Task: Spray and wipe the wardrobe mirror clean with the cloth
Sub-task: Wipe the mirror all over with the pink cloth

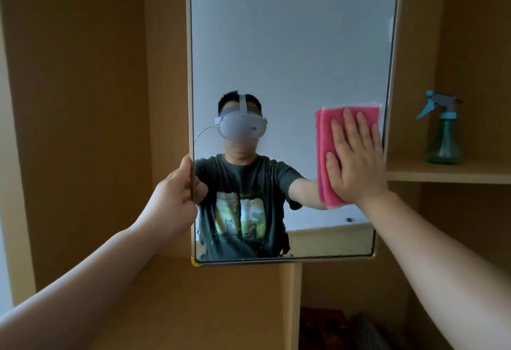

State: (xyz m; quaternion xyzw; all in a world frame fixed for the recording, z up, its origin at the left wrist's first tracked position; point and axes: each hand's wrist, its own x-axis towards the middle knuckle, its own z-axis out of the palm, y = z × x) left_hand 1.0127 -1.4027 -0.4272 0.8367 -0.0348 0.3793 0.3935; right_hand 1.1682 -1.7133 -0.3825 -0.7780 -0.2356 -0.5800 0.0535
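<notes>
- The tall rectangular wardrobe mirror [290,45], set in a thin pale frame, hangs upright in front of brown wooden wardrobe panels [83,101].
- The folded pink terry cloth [325,139] lies flat against the glass, close to the mirror's right edge in its lower half. Its top right corner nearly reaches the frame.
- The right hand [355,159] presses the cloth to the glass with its palm. Its fingers [349,125] are straight, slightly spread and pointing up, and they cover the cloth's right part.
- The left hand [171,197] grips the mirror's left edge in the lower half. Its fingers are curled round the frame, with the thumb [184,167] on the near side.
- A clear green plastic spray bottle [443,139] with a teal trigger head stands upright on a wooden shelf [475,174], to the right of the mirror and well apart from both hands.
- The glass reflects a person in a dark printed T-shirt and a white headset against a pale wall.
- Dark specks show along the mirror's bottom edge, near its left corner.
</notes>
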